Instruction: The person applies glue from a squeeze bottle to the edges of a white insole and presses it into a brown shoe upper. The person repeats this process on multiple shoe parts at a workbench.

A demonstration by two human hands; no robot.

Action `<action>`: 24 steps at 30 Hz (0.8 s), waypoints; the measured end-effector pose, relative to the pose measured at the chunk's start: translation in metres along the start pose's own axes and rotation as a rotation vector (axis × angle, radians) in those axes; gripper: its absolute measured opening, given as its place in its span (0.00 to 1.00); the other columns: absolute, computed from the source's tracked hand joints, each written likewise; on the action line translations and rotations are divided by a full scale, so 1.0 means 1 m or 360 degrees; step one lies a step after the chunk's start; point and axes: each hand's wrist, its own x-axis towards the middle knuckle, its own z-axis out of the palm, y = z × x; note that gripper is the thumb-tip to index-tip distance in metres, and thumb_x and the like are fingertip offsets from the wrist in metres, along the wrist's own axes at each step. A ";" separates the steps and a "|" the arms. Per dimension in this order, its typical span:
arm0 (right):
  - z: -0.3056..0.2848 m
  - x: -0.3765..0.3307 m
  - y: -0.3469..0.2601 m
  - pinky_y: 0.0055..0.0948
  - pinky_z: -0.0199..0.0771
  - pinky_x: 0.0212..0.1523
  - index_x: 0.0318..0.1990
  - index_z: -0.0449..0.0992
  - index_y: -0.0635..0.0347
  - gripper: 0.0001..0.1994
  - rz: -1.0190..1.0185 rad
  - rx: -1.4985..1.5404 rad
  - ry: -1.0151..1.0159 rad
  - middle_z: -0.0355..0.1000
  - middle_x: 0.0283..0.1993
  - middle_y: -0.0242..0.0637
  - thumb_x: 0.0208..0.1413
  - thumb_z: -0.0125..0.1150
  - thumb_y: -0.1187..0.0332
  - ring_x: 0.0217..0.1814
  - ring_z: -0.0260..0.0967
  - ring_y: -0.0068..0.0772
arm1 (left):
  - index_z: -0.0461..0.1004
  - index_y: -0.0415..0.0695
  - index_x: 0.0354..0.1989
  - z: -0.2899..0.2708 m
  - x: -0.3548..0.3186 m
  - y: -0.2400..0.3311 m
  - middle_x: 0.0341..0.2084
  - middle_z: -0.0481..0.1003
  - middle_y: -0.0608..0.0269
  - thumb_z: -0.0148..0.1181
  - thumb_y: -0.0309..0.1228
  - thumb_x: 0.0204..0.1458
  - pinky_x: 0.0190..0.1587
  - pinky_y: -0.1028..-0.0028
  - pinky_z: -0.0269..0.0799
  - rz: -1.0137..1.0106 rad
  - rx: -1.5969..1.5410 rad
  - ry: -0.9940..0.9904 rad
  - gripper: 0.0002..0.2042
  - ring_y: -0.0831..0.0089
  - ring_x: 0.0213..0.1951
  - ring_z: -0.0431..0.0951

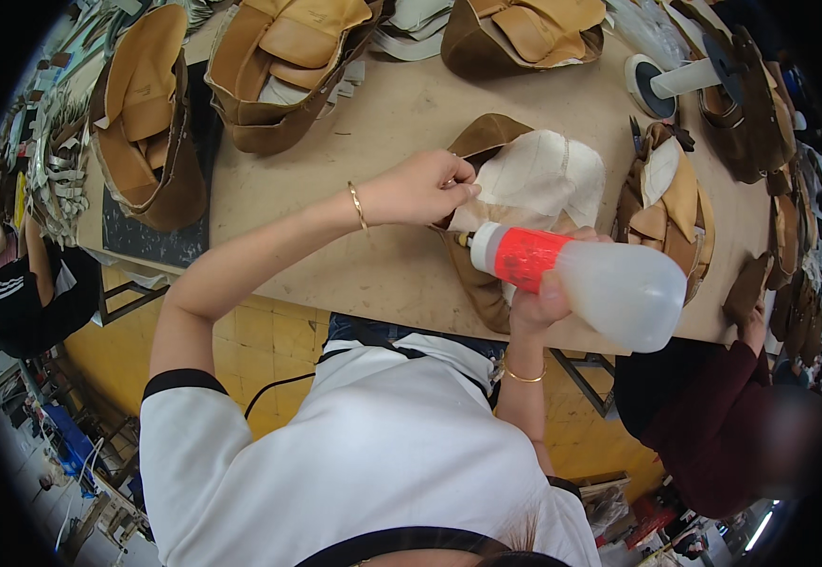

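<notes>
My right hand (541, 300) is wrapped round a translucent squeeze bottle (622, 288) with a red band near its neck. The bottle lies tilted, its narrow tip pointing left, close to a brown leather boot upper (494, 132) with cream lining (534, 175) showing. At the left edge of this piece, my left hand (422, 189) pinches the upper between thumb and fingers. The bottle and my right hand cover part of the leather below the lining. Whether anything is coming out of the tip, I cannot tell.
More brown boot uppers with tan insides stand along the table (373, 142), one of them (151, 123) by a dark board (184, 213). A white spool (683, 79) and pliers (636, 132) lie at the right. A co-worker's maroon sleeve (713, 406) reaches in there.
</notes>
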 end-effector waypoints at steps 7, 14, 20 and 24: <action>0.004 -0.010 0.000 0.25 0.61 0.47 0.40 0.56 0.58 0.24 0.0032 -0.0081 -0.0076 0.53 0.35 0.32 0.36 0.60 0.62 0.37 0.54 0.26 | 0.68 0.37 0.29 -0.003 0.001 -0.002 0.20 0.70 0.71 0.46 0.32 0.60 0.24 0.82 0.67 -0.0224 -0.0243 -0.0159 0.12 0.86 0.21 0.67; -0.003 -0.005 0.010 0.27 0.61 0.47 0.42 0.59 0.60 0.23 -0.0142 -0.0264 -0.0176 0.53 0.37 0.32 0.38 0.58 0.62 0.38 0.54 0.28 | 0.70 0.37 0.30 -0.005 0.000 0.007 0.21 0.71 0.71 0.46 0.32 0.60 0.25 0.82 0.67 -0.0400 -0.0387 -0.0179 0.12 0.85 0.22 0.68; -0.008 -0.013 0.021 0.39 0.55 0.54 0.43 0.65 0.66 0.25 -0.0094 -0.0348 -0.0174 0.56 0.46 0.42 0.44 0.58 0.54 0.48 0.53 0.41 | 0.72 0.37 0.27 -0.006 -0.001 0.012 0.20 0.70 0.71 0.47 0.31 0.57 0.23 0.82 0.65 -0.0510 -0.0689 -0.0174 0.12 0.85 0.21 0.66; -0.015 -0.018 0.027 0.42 0.51 0.59 0.47 0.65 0.68 0.27 -0.0150 -0.0426 -0.0276 0.54 0.55 0.47 0.46 0.57 0.53 0.54 0.51 0.46 | 0.73 0.37 0.27 -0.010 -0.003 0.015 0.20 0.71 0.70 0.48 0.31 0.57 0.23 0.82 0.66 -0.0552 -0.0722 -0.0221 0.12 0.84 0.20 0.66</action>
